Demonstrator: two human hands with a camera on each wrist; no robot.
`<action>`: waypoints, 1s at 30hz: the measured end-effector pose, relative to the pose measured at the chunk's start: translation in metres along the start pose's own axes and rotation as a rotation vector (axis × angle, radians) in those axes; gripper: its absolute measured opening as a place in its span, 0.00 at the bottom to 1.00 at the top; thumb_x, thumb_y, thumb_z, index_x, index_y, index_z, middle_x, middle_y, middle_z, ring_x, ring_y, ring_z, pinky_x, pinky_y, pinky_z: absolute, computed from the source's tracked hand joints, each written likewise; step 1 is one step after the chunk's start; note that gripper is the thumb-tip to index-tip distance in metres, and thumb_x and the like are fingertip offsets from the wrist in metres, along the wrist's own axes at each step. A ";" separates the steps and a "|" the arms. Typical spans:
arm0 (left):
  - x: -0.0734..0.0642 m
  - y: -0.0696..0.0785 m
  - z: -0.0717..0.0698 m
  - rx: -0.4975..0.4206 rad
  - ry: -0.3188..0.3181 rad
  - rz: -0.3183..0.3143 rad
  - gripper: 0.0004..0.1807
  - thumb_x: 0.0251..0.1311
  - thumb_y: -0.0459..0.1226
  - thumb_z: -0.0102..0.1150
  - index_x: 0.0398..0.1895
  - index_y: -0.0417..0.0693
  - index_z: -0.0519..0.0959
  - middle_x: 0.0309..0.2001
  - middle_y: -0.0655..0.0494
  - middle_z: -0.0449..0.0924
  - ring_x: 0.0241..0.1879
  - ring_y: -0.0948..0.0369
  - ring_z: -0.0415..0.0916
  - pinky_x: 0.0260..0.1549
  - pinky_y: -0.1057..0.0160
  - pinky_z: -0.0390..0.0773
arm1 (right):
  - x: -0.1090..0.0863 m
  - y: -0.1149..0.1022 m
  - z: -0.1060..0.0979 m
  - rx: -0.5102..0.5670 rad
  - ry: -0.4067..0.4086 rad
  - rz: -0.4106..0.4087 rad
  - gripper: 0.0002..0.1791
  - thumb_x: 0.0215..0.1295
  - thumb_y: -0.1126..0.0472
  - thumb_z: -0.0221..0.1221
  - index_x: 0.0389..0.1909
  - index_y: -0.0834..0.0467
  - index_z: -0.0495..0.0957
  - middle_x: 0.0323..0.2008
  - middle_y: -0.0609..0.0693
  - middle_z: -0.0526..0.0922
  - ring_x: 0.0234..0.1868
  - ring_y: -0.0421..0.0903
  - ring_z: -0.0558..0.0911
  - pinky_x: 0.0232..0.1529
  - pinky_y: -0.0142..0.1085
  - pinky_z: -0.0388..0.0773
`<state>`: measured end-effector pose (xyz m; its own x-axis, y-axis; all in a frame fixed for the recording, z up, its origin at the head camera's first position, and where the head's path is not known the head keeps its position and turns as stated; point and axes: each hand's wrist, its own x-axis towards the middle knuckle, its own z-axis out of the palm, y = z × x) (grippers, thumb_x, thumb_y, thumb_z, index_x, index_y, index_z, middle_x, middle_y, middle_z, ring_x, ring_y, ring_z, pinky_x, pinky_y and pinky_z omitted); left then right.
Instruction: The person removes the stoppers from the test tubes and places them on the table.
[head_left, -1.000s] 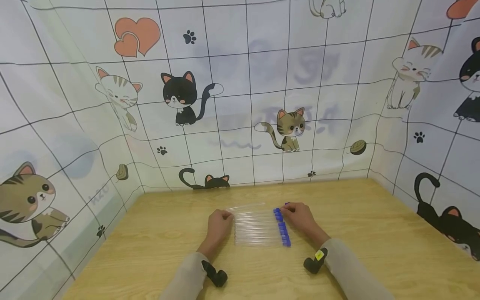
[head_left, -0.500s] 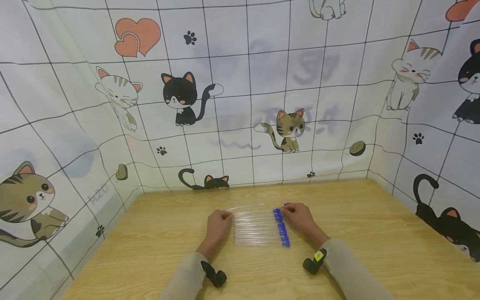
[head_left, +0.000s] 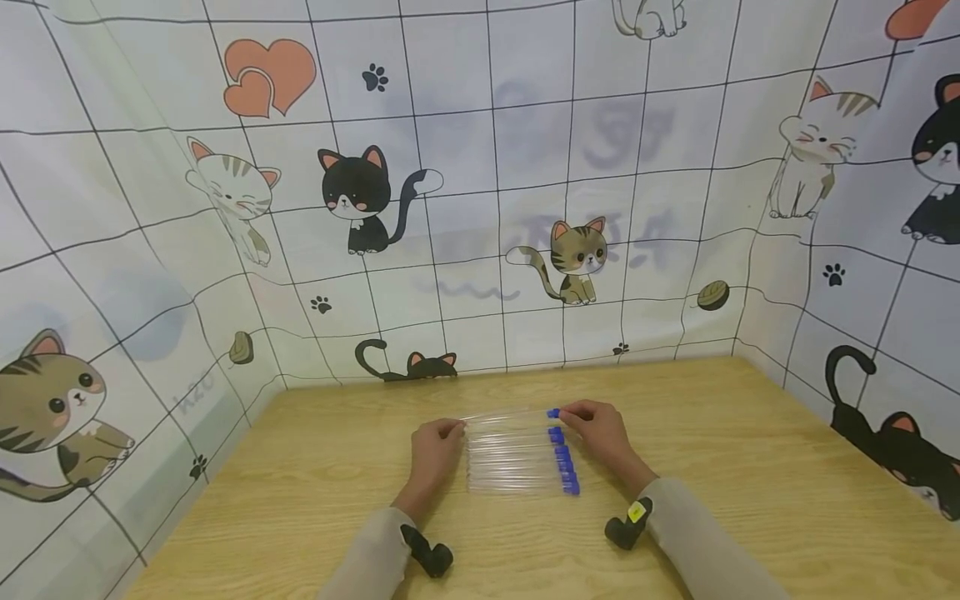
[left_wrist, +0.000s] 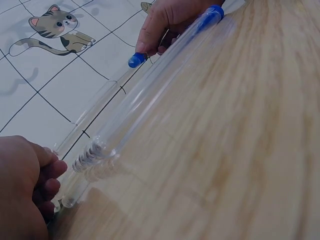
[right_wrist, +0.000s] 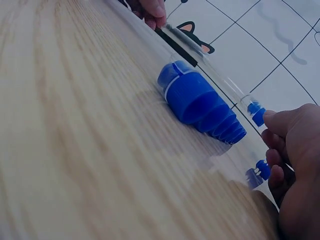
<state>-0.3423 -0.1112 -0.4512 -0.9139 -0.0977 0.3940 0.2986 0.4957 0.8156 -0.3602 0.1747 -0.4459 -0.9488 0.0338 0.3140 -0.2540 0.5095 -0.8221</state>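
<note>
Left hand pinches the left end, right hand the blue cap, of a slim transparent tube beyond a row of blue-capped clear tubes on the pale wood-grain worktop.

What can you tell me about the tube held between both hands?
The tube is slender and clear, whether glass or plastic I can't tell. A blue cap is at its right end, pinched by the right hand; the left hand pinches the other end. It is held crosswise, just beyond the other tubes.
</note>
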 end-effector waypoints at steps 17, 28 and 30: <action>0.000 0.007 -0.003 -0.222 0.045 -0.084 0.07 0.59 0.37 0.64 0.35 0.41 0.85 0.29 0.57 0.84 0.27 0.59 0.78 0.26 0.66 0.72 | -0.002 -0.002 0.000 0.123 -0.023 0.021 0.17 0.58 0.45 0.65 0.37 0.55 0.82 0.38 0.47 0.83 0.43 0.46 0.78 0.44 0.39 0.73; 0.001 0.003 -0.001 -0.287 0.013 -0.110 0.05 0.61 0.34 0.62 0.37 0.41 0.82 0.31 0.53 0.85 0.29 0.58 0.78 0.27 0.65 0.73 | -0.004 -0.004 -0.001 0.188 -0.043 -0.004 0.19 0.56 0.45 0.66 0.37 0.56 0.81 0.37 0.46 0.85 0.45 0.44 0.81 0.50 0.42 0.74; 0.002 0.003 -0.001 -0.302 0.007 -0.112 0.05 0.60 0.34 0.63 0.37 0.41 0.81 0.32 0.52 0.85 0.29 0.58 0.78 0.27 0.65 0.73 | -0.004 -0.005 -0.001 0.192 -0.038 -0.006 0.19 0.55 0.45 0.67 0.36 0.56 0.80 0.37 0.46 0.85 0.44 0.44 0.81 0.48 0.41 0.74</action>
<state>-0.3431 -0.1108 -0.4476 -0.9440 -0.1436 0.2971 0.2657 0.2029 0.9425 -0.3548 0.1729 -0.4427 -0.9527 -0.0033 0.3039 -0.2872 0.3362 -0.8969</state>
